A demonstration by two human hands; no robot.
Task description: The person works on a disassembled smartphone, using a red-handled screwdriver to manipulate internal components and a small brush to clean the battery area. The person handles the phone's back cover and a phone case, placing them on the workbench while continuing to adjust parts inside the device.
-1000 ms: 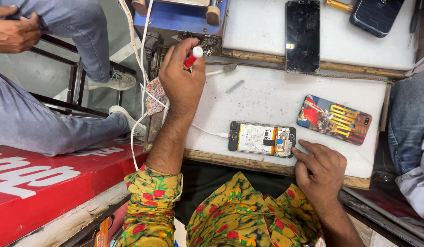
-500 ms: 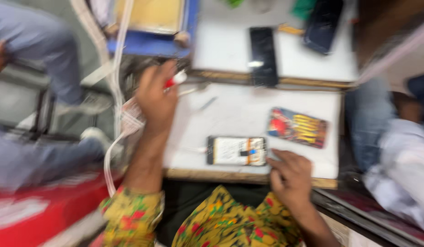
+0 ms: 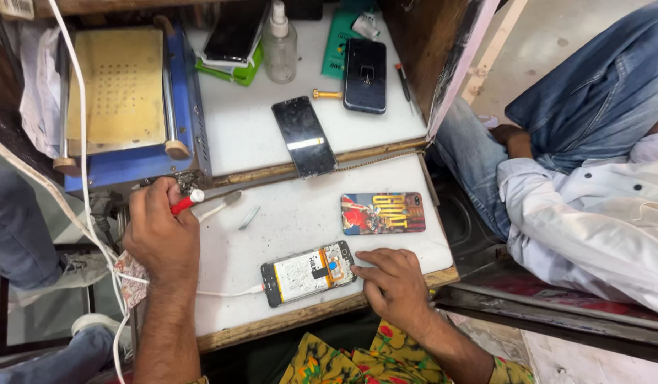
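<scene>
Two hands | left hand pinches red tool | right hand — fingers spread — steadies opened phone, lengthwise left-right

A white desk with worn wooden edging fills the centre, a second white shelf stepped just above it at 12 o'clock. Pale concrete floor shows at 1 o'clock; a wooden partition rises beside it. Light is even.

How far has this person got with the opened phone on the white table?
Done: the opened phone lies with its back off and insides showing, a white cable plugged in; its printed cover lies apart. In hand: the left hand holds a red-handled tool, the right hand steadies the phone. Left: the back is not yet on.
</scene>
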